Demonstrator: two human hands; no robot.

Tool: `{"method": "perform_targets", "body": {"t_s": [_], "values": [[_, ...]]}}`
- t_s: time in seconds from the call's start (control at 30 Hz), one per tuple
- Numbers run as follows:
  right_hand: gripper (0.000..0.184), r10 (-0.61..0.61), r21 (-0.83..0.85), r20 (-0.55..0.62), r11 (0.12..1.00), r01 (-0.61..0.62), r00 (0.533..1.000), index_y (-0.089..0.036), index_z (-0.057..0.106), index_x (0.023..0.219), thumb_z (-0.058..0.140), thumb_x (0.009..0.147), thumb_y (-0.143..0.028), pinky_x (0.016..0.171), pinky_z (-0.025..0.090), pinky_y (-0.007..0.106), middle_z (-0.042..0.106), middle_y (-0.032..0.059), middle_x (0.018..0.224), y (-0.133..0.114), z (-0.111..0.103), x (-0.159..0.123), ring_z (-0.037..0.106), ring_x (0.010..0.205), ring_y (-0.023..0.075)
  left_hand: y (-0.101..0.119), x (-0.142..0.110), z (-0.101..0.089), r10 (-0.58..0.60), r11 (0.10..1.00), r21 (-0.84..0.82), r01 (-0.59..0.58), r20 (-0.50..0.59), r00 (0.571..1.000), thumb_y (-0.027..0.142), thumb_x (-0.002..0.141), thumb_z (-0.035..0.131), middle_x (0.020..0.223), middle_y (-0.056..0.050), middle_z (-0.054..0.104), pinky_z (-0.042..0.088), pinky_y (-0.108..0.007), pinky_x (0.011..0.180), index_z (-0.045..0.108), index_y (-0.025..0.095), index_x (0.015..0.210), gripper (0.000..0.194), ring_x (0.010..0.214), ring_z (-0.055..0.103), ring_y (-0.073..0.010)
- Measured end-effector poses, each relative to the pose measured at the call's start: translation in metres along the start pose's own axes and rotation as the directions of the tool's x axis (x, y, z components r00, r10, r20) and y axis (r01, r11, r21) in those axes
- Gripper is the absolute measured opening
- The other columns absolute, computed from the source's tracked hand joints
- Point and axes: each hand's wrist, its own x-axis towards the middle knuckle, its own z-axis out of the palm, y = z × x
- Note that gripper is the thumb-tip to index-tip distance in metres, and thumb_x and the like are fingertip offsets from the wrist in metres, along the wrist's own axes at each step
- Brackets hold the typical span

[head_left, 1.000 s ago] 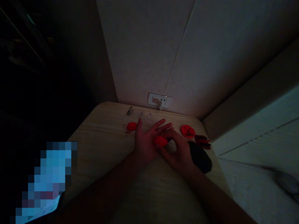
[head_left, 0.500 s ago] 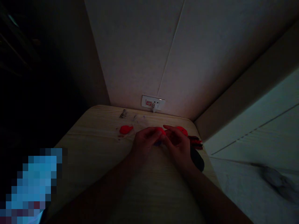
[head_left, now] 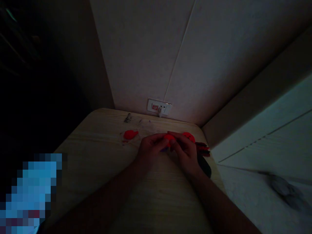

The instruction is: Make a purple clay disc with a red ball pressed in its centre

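Both hands in close now, over the far half of the wooden table [head_left: 102,169], and there between them is the red lump [head_left: 169,139]: the left hand [head_left: 152,145] has thumb and fingers pinched on it from one side, the right hand [head_left: 186,148] meets it from the other, so the grip is together and clamped on the lump. It looks soft, like modelling dough, and that's where I'd worry — a thumb pressed too hard could dent it or squash it flat, and uneven pressure from the two sides could pull it out of shape. Just under the fingers there's a bluish patch [head_left: 164,149], too dim to name; if it is colour or more dough, it could smear onto the red. Look right: the red disc [head_left: 188,136] lies close beyond that hand, the red-and-black strips [head_left: 202,149] just beside, a dark object [head_left: 204,166] partly behind the wrist; a careless sweep outward could knock any of them. Over on the left, the second red piece [head_left: 130,134] sits apart with its narrow end towards the left hand — a drifting knuckle could bend that tip. And this light is poor, so small slips may go unnoticed.
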Motion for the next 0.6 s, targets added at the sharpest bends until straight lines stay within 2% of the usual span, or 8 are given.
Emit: {"method": "perform_targets", "body": {"t_s": [0.07,0.2,0.3,0.47,0.53,0.6], "values": [[0.033,-0.013,-0.018,0.026,1.000,0.013,1.000,-0.026,0.072,0.126,0.069,0.095,-0.036,0.071,0.059,0.031,0.072,0.0041,0.090,-0.002,-0.001,-0.001,0.066,0.074,0.0166,0.001,0.000,0.001,-0.009,1.000,-0.021,0.010,0.007,1.000,0.032,0.076,0.086,0.095,-0.007,0.081,0.055,-0.031,0.084,0.083,0.018,0.099,0.027,0.086,0.072,-0.0186],[0.064,-0.008,-0.086,0.147,0.996,0.021,0.989,-0.027,0.061,0.142,0.084,0.083,-0.036,0.067,0.057,0.029,0.071,0.0036,0.096,-0.002,-0.004,0.000,0.063,0.072,0.0152,0.004,0.001,0.002,-0.058,0.996,-0.065,0.058,-0.008,0.998,0.030,0.076,0.082,0.084,-0.005,0.078,0.054,-0.030,0.076,0.082,0.017,0.092,0.021,0.076,0.070,-0.0179],[0.059,-0.002,-0.082,0.176,0.996,0.017,0.984,-0.028,0.067,0.133,0.088,0.079,-0.036,0.069,0.058,0.032,0.071,0.0043,0.099,0.004,-0.007,0.002,0.064,0.075,0.0170,0.005,0.001,0.002,-0.079,0.996,-0.042,0.079,-0.012,0.997,0.027,0.074,0.082,0.077,-0.003,0.075,0.052,-0.028,0.070,0.080,0.016,0.084,0.016,0.071,0.068,-0.0168],[0.040,-0.064,-0.089,0.096,0.993,0.073,0.993,-0.028,0.074,0.116,0.087,0.079,-0.036,0.079,0.059,0.037,0.067,0.0052,0.099,0.010,-0.009,0.005,0.066,0.088,0.0215,0.004,-0.002,0.004,-0.109,0.993,-0.044,0.109,0.008,0.994,0.031,0.071,0.084,0.081,-0.003,0.075,0.051,-0.029,0.071,0.076,0.017,0.087,0.023,0.075,0.068,-0.0177],[0.042,-0.112,-0.123,0.080,0.985,0.121,0.991,-0.028,0.072,0.114,0.089,0.076,-0.036,0.087,0.058,0.040,0.064,0.0065,0.108,0.008,-0.009,0.006,0.064,0.099,0.0238,0.005,-0.003,0.004,-0.112,0.994,0.000,0.112,0.003,0.994,0.033,0.071,0.085,0.078,-0.003,0.073,0.048,-0.027,0.068,0.076,0.016,0.084,0.023,0.073,0.066,-0.0166],[0.055,-0.127,-0.137,0.123,0.980,0.144,0.984,-0.030,0.067,0.123,0.091,0.073,-0.035,0.093,0.057,0.042,0.062,0.0086,0.122,0.005,-0.010,0.007,0.063,0.109,0.0259,0.005,-0.003,0.004,-0.119,0.991,0.065,0.117,0.021,0.993,0.034,0.070,0.085,0.075,-0.002,0.073,0.046,-0.027,0.065,0.076,0.016,0.080,0.022,0.070,0.064,-0.0158]]}}
